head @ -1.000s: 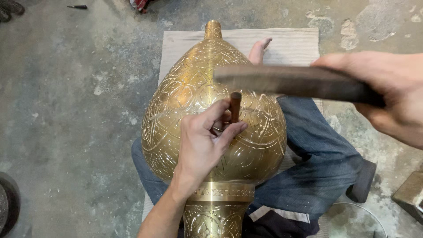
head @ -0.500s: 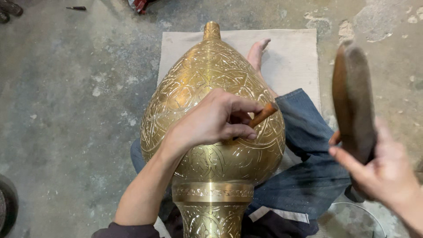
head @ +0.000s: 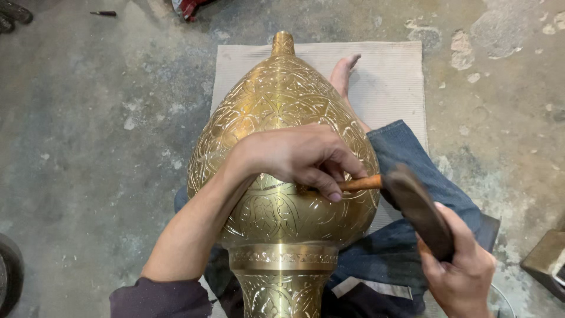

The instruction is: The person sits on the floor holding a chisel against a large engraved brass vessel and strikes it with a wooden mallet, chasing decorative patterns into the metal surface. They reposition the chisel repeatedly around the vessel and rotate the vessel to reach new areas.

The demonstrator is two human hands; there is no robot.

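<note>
A large engraved brass vessel (head: 276,106) lies along my lap, its narrow neck pointing away. My left hand (head: 300,156) rests on its belly, fingers pinched around a thin rust-brown chisel (head: 358,184) held level against the metal. My right hand (head: 456,268) grips a dark wooden mallet (head: 418,209) whose head touches the chisel's outer end at the vessel's right side. The chisel's tip is hidden under my fingers.
A beige cloth mat (head: 388,76) lies on the stained concrete floor (head: 88,129) under the vessel. My bare foot (head: 344,70) and denim-clad leg (head: 406,159) stretch along the right. A small dark tool (head: 103,13) lies at the far left, a dark block (head: 547,259) at the right edge.
The mallet swung down from upright at the right until its head meets the chisel's end. My left hand turned the chisel from upright to level, pointing right.
</note>
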